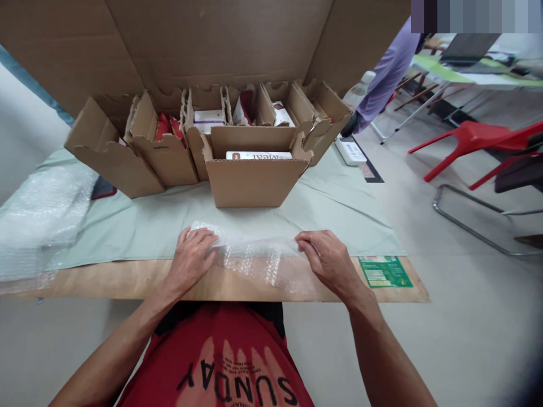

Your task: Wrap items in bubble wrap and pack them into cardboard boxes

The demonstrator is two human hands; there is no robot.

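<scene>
A sheet of clear bubble wrap (250, 260) stretches between my two hands at the table's front edge. My left hand (195, 251) grips its left end, fingers curled over the plastic. At the other end, my right hand (324, 254) pinches the upper corner between thumb and fingers. Just beyond the sheet stands a small open cardboard box (254, 183) with a white printed packet (258, 155) inside. The bubble wrap lies partly on the pale green cloth (339, 217) and partly over the bare wooden edge.
Several open cardboard bins (167, 155) with packets stand in a row before a tall cardboard panel (220, 42). More bubble wrap (46, 209) lies at the left. A green card (385, 272) is at the right corner. Beyond are a person's purple-clad leg (388, 70) and a red chair (466, 144).
</scene>
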